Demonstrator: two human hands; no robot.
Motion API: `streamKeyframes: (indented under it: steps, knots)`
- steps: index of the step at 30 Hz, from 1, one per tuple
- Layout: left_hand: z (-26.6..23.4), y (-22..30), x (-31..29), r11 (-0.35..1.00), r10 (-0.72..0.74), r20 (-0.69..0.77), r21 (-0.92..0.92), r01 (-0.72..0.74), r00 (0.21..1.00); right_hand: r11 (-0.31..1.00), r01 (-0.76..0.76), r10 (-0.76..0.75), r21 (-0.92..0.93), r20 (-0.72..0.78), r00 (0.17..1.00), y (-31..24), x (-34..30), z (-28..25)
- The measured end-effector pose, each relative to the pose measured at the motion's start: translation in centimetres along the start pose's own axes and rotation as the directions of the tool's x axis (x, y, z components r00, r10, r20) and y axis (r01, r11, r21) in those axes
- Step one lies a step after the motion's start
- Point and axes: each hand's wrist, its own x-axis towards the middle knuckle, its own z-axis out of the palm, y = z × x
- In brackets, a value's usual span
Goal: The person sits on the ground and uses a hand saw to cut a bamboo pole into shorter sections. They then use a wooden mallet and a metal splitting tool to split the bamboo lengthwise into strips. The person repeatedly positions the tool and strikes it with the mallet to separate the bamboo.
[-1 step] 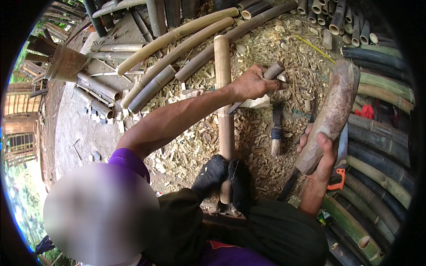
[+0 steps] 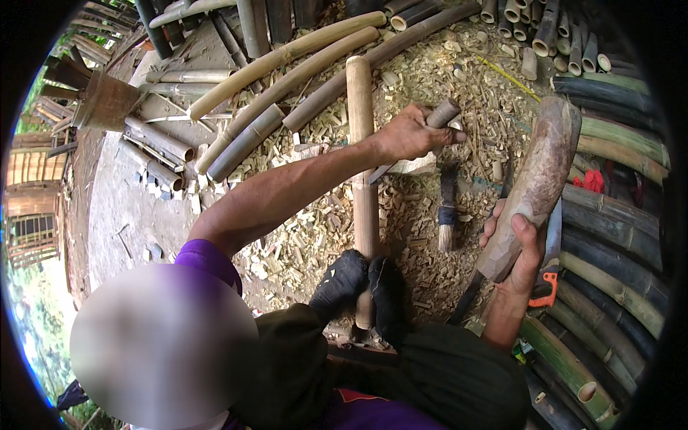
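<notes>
The left hand [image 2: 414,136] is closed around the round wooden handle of a chisel-like tool [image 2: 443,112]. The butt of the handle sticks out past the fist on the far right, while a narrow metal blade [image 2: 380,173] emerges on the near left and crosses a peeled bamboo pole [image 2: 364,215]; whether it touches the pole, I cannot tell. That pole runs from far to near, its near end between two feet in black footwear [image 2: 340,285].

The right hand [image 2: 525,261] is clamped on the near end of a thick, rough wooden billet [image 2: 536,175], thumb on top and fingertips showing on the left edge. Most of the billet extends beyond the grip, toward the far right.

Between the hands a dark tool with a frayed, pale end [image 2: 447,213] lies on ground strewn with wood chips [image 2: 287,236]. Just right of the billet is a handsaw with an orange handle [image 2: 546,288]. Bamboo culms [image 2: 616,222] lie along the right, and curved poles [image 2: 287,54] lie on the far left.
</notes>
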Motion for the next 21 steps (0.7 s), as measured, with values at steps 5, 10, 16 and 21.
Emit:
streamKeyframes:
  steps: [5,10,16,21]
  knots:
    - [0.7,-0.4,0.5,0.994,0.019,-0.085,0.112,-0.009,0.996,1.0,-0.017,0.017,-0.009,-0.005,1.0,0.3,0.0,0.0]
    - [0.9,-1.5,0.8,0.973,0.128,-0.189,0.214,-0.086,0.974,1.0,-0.014,0.014,-0.003,0.001,1.0,0.3,0.1,0.3]
    - [1.6,1.2,-1.0,1.0,0.025,-0.163,-0.007,-0.026,0.986,0.998,-0.026,0.025,-0.055,-0.021,0.999,-0.2,-0.4,-0.4]
    - [1.2,0.6,-4.5,0.986,0.114,-0.305,-0.082,-0.145,0.945,0.93,0.265,-0.274,-0.254,-0.003,0.962,-9.5,3.2,-1.7]
